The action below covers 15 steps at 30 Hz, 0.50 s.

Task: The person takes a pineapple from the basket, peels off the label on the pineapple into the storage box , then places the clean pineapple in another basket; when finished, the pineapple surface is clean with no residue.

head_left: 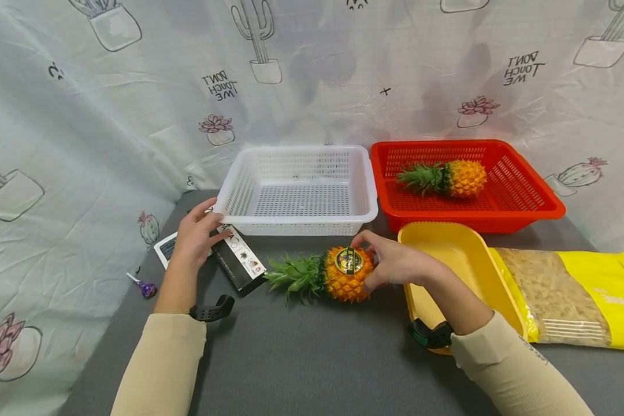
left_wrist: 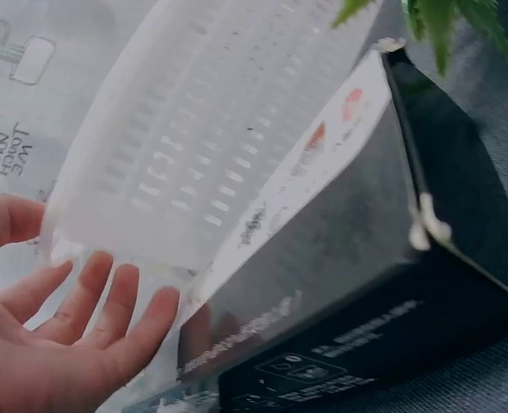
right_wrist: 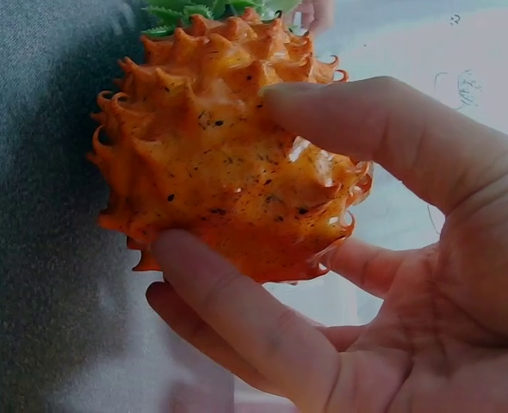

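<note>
A small orange pineapple [head_left: 345, 283] with a round label and green leaves lies on its side on the dark tabletop, leaves to the left. My right hand [head_left: 397, 262] holds its base end; the right wrist view has the thumb on one side of the spiky skin [right_wrist: 228, 155] and fingers on the other. At the near left corner of a white plastic basket [head_left: 301, 225], my left hand [head_left: 195, 234] pinches the rim, thumb and index finger at its edge. Its other fingers spread loosely beside a black and white box [left_wrist: 323, 258], which leans near the basket.
Behind on the right, a red basket [head_left: 470, 222] holds another pineapple [head_left: 466, 178]. A yellow tray [head_left: 447, 248] sits in front of it, beside a yellow bag of pasta [head_left: 572, 297]. Left of the box lie a white card [head_left: 165, 249] and a purple lollipop [head_left: 147, 289]. A printed curtain [head_left: 301, 98] hangs behind.
</note>
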{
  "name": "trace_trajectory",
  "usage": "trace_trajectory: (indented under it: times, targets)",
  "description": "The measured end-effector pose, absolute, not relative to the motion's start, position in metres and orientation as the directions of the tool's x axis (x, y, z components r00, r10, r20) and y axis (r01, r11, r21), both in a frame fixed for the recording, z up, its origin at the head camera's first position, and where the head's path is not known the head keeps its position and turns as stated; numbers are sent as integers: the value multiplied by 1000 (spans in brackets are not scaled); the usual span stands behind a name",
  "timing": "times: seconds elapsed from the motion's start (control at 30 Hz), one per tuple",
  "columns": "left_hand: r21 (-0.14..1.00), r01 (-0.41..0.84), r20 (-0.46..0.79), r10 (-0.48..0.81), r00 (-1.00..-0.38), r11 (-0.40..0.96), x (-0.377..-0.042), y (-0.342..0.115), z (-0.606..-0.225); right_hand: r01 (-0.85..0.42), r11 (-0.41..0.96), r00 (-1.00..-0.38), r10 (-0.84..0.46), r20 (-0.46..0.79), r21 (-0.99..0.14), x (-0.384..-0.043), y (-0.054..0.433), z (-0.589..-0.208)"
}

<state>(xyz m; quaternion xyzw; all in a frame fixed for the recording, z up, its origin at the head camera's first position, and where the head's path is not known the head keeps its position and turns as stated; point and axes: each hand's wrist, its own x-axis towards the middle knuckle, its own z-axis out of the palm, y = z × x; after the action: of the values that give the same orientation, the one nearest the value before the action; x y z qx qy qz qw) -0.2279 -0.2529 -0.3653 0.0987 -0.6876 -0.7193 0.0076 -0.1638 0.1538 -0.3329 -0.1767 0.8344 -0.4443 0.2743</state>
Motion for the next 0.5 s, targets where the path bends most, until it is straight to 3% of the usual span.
trace_trajectory:
  times: [0.33,0.5]
  targets:
    - [982,-128,-91,-243,-966,142,-223,-251,-365,-32,545,-782,-535,-318,-838,-165,157,-336]
    - [977,-117,-59,-301,-952,176,-219,-247,-364,-54,550,-780,-545,-309,-833,-166,156,-337]
